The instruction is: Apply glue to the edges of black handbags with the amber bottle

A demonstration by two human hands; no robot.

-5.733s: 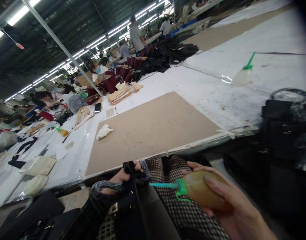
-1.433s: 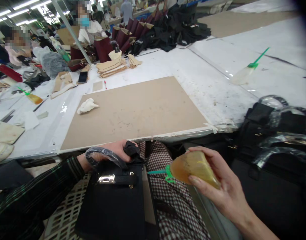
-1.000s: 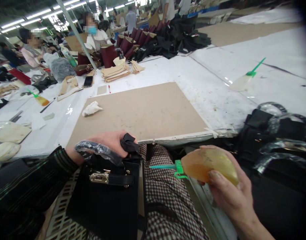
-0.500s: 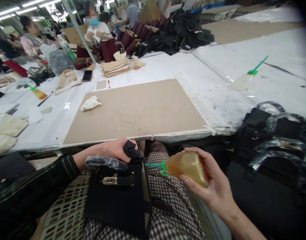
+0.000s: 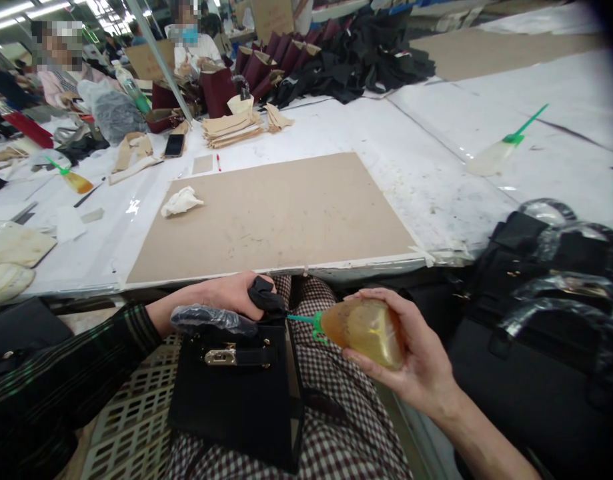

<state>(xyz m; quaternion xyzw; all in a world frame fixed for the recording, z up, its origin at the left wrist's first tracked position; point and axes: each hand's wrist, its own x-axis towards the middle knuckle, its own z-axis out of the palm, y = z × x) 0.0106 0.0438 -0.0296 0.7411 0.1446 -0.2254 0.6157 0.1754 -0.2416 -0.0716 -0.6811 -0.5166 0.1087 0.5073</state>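
Observation:
A black handbag (image 5: 236, 400) with a gold clasp (image 5: 220, 357) and a plastic-wrapped handle (image 5: 213, 320) rests on my lap. My left hand (image 5: 239, 293) is closed on a black flap (image 5: 266, 297) at the bag's upper right corner; whether this is part of the bag or a loose piece I cannot tell. In my right hand (image 5: 411, 347) lies a squeeze bottle (image 5: 363, 330) of amber liquid, tipped on its side. Its thin green nozzle (image 5: 300, 319) points left, with the tip at the bag's upper right edge, by the black flap.
Brown board (image 5: 276, 213) covers the table ahead, with a crumpled white tissue (image 5: 182, 201) on it. More black bags (image 5: 526, 373) with wrapped handles stand at my right. Another amber bottle (image 5: 77, 181) lies at far left, a pale one (image 5: 493, 157) at far right. Co-workers sit across the table.
My right hand has moved the bottle slightly left and up, bringing the nozzle tip to the bag's edge. My left hand keeps its hold on the black flap.

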